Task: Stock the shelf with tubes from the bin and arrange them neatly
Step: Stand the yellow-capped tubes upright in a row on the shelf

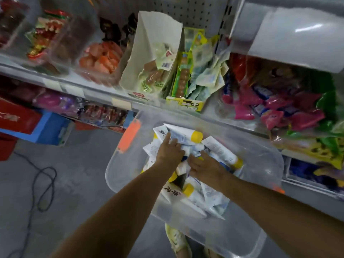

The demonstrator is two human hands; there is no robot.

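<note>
Tubes [188, 138] sit heaped in the clear bin [260, 161], lower centre. Your left hand [170, 149] and right hand [203, 164] lie spread on them, clamped on nothing visible. Light, soft, probably slick; grip mid-body, not the cap.

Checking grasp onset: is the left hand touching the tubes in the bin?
Touching. Head view shows the left hand pressed flat on the tubes in the bin.

Large black brush characters on a white tube [172, 193] are too blurred to read.
</note>
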